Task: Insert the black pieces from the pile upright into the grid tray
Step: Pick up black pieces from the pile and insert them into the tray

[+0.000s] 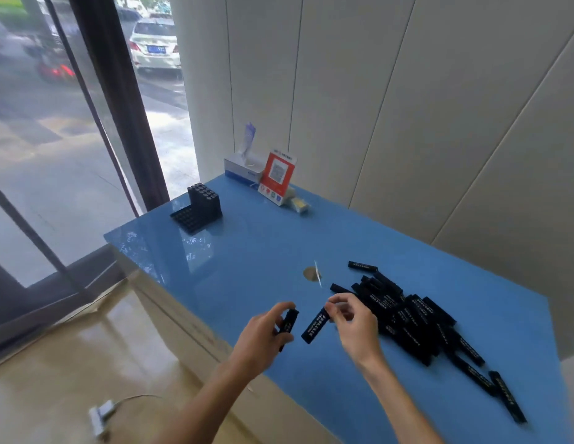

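Both hands hover over the near part of the blue table (253,251), each holding one black piece. The left hand (266,331) grips a piece (288,320) in curled fingers, roughly upright. The right hand (353,325) pinches the top end of a second piece (315,325), which tilts down to the left. The pile (413,318) lies just right of the right hand. The grid tray (197,208), partly filled with upright pieces, stands far left, well apart from the hands.
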`<move>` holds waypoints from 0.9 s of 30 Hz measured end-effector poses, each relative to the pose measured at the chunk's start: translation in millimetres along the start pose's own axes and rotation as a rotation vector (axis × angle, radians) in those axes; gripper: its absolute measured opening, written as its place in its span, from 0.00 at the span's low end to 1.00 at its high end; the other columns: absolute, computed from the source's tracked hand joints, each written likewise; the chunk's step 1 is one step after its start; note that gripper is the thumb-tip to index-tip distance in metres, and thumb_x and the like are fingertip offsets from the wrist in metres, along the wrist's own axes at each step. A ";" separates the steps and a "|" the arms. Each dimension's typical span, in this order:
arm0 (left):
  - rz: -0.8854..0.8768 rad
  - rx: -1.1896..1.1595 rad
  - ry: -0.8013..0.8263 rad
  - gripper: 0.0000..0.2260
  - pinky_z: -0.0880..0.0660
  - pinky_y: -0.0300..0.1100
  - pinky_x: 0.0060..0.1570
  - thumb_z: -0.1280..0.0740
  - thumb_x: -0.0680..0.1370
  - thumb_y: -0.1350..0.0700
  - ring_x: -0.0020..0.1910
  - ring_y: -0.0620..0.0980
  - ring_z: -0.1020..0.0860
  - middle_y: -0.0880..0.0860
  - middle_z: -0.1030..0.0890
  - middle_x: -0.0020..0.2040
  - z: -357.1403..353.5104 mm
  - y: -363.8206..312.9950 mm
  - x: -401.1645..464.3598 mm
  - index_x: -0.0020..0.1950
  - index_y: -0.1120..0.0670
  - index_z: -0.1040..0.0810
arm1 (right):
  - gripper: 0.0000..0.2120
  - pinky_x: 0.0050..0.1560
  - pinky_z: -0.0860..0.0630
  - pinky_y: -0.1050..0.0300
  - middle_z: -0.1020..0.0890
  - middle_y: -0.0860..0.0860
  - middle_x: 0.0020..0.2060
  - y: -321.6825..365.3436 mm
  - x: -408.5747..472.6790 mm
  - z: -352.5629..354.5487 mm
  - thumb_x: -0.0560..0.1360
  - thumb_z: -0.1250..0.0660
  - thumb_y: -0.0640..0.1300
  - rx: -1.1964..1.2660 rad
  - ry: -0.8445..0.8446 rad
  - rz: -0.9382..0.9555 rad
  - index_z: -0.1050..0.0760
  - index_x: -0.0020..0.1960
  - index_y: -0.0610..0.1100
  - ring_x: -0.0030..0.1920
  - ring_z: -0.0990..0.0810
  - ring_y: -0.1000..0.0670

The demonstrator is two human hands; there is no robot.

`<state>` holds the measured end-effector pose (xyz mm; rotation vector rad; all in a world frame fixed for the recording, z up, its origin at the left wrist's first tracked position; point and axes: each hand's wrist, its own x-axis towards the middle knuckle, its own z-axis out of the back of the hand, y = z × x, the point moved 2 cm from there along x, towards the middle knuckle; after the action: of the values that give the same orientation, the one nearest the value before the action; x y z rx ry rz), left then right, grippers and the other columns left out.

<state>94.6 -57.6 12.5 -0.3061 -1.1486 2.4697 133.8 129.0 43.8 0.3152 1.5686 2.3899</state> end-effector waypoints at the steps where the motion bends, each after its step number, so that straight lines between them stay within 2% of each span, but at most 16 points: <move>1: -0.005 -0.013 -0.005 0.21 0.22 0.43 0.42 0.32 0.76 0.57 0.34 0.43 0.21 0.47 0.23 0.46 12.1 5.1 1.4 0.65 0.42 0.33 | 0.02 0.40 0.24 0.65 0.18 0.52 0.37 7.6 3.7 -11.3 0.74 0.32 0.48 0.010 -0.002 -0.001 0.24 0.45 0.50 0.38 0.20 0.59; 8: -0.040 -0.061 -0.031 0.20 0.22 0.39 0.39 0.30 0.75 0.59 0.33 0.40 0.21 0.46 0.23 0.44 108.0 59.4 8.5 0.61 0.42 0.31 | 0.03 0.43 0.21 0.55 0.19 0.51 0.37 57.0 28.9 -102.8 0.77 0.35 0.47 0.022 -0.043 -0.001 0.23 0.45 0.50 0.40 0.21 0.53; 13: -0.049 -0.067 -0.052 0.20 0.21 0.42 0.39 0.30 0.74 0.59 0.34 0.41 0.20 0.47 0.22 0.45 166.3 98.7 11.3 0.61 0.42 0.31 | 0.04 0.43 0.20 0.52 0.19 0.53 0.37 79.2 46.0 -156.1 0.77 0.36 0.46 0.026 -0.096 -0.001 0.23 0.46 0.50 0.39 0.20 0.53; 17: -0.036 -0.085 -0.054 0.21 0.20 0.43 0.39 0.30 0.75 0.60 0.35 0.41 0.19 0.47 0.22 0.46 199.0 122.6 20.0 0.61 0.41 0.31 | 0.06 0.41 0.20 0.55 0.19 0.52 0.36 95.1 60.6 -185.6 0.76 0.34 0.40 0.027 -0.110 -0.018 0.23 0.43 0.51 0.38 0.20 0.54; 21: -0.034 -0.089 -0.077 0.21 0.22 0.36 0.39 0.30 0.74 0.60 0.35 0.39 0.20 0.48 0.23 0.47 225.6 143.4 42.0 0.59 0.40 0.31 | 0.05 0.38 0.23 0.64 0.18 0.53 0.36 103.0 83.3 -211.2 0.74 0.32 0.39 0.022 -0.102 -0.022 0.22 0.44 0.49 0.36 0.20 0.58; 27: -0.025 -0.095 -0.087 0.20 0.22 0.33 0.38 0.28 0.73 0.61 0.34 0.39 0.21 0.50 0.23 0.46 263.7 175.1 97.0 0.61 0.47 0.28 | 0.06 0.38 0.26 0.71 0.18 0.53 0.37 107.3 135.6 -249.2 0.72 0.30 0.38 0.020 -0.079 -0.008 0.22 0.44 0.48 0.38 0.20 0.61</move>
<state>-132.3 -296.8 43.4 -0.2117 -1.2999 2.4327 -84.9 -81.0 49.6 0.4017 1.5562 2.3276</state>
